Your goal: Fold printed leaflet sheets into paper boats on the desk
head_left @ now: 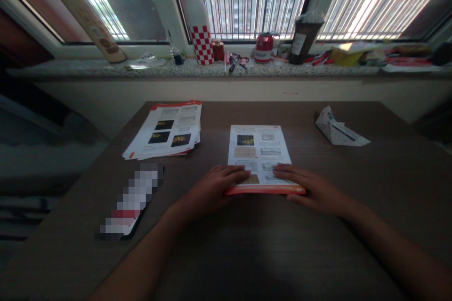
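A printed sheet (259, 155) with a red-orange near edge lies on the table in front of me, its text and small pictures facing up. My left hand (226, 181) holds the near left corner, fingers on top and thumb at the edge. At the near right corner, my right hand (303, 186) grips the same sheet, with its fingers across the print and its thumb just below the edge. Whether the sheet is a single page or several layers, I cannot tell.
A stack of printed sheets (169, 129) lies at the back left of the table (219, 254). Nearer on the left is a phone (132, 202), its screen blurred out. A folded paper shape (337, 130) stands at the right. Bottles, a red can (264, 48) and clutter line the windowsill.
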A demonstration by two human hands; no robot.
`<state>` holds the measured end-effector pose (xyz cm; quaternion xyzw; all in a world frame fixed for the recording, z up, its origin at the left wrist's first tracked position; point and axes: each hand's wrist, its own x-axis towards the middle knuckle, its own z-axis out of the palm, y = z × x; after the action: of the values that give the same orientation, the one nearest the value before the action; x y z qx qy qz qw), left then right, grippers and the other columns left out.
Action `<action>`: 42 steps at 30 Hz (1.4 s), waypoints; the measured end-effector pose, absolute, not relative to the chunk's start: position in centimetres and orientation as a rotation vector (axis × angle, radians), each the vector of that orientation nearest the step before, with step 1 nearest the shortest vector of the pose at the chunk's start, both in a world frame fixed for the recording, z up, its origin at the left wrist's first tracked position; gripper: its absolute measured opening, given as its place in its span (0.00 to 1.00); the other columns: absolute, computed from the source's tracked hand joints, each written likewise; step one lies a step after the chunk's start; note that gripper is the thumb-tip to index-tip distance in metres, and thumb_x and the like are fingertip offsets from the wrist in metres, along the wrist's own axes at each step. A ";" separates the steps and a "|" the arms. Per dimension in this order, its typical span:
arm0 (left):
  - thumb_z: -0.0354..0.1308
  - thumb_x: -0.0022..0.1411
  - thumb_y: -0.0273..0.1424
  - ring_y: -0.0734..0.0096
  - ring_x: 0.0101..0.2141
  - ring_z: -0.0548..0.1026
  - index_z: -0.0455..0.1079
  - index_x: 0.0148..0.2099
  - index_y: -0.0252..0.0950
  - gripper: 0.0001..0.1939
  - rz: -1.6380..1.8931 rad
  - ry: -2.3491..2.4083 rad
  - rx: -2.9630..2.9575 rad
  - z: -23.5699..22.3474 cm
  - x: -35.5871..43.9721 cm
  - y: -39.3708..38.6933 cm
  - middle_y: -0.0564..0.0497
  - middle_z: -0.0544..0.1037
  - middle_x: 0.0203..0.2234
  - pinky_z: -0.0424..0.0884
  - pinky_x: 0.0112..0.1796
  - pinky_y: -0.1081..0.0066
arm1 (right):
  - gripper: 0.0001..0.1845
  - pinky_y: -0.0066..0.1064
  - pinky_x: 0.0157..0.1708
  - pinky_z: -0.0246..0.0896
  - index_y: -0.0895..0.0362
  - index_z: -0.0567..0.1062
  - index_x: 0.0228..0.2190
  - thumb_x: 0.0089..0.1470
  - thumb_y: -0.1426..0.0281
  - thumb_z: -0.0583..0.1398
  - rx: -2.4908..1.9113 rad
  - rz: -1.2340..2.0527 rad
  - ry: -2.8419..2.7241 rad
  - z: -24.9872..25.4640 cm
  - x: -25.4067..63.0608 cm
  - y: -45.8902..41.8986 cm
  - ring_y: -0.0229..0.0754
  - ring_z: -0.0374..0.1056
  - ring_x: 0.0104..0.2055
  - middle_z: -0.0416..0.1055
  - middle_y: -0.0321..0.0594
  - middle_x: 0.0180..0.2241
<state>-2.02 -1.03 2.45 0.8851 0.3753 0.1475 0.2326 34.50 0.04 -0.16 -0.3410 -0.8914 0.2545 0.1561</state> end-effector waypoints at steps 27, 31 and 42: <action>0.64 0.70 0.38 0.56 0.56 0.78 0.73 0.63 0.44 0.21 0.726 1.098 2.112 2.0 -2.6 -0.2 0.46 0.79 0.58 0.74 0.57 0.55 | 0.18 0.51 0.49 0.77 0.50 0.83 0.46 0.69 0.55 0.58 -1.265 0.755 -2.170 0.5 35.0 0.9 0.54 0.80 0.47 0.83 0.43 0.45; 0.59 0.73 0.34 0.57 0.55 0.78 0.74 0.59 0.40 0.15 0.797 1.147 2.132 1.8 -2.6 0.0 0.45 0.80 0.54 0.74 0.56 0.55 | 0.21 0.46 0.40 0.79 0.51 0.83 0.48 0.67 0.51 0.58 -1.324 0.957 -1.938 1.0 34.6 0.5 0.53 0.80 0.40 0.84 0.44 0.42; 0.61 0.70 0.42 0.59 0.42 0.82 0.75 0.51 0.40 0.14 0.972 1.332 1.663 2.0 -1.5 0.0 0.48 0.83 0.43 0.79 0.44 0.59 | 0.24 0.55 0.52 0.75 0.50 0.80 0.55 0.64 0.51 0.62 -1.163 1.089 -1.959 1.5 34.5 1.0 0.57 0.76 0.54 0.81 0.47 0.52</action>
<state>-1.48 -0.03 2.05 0.6541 0.5238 0.3823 0.3895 34.48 1.02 1.48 -0.4387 -0.7393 0.4110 0.3033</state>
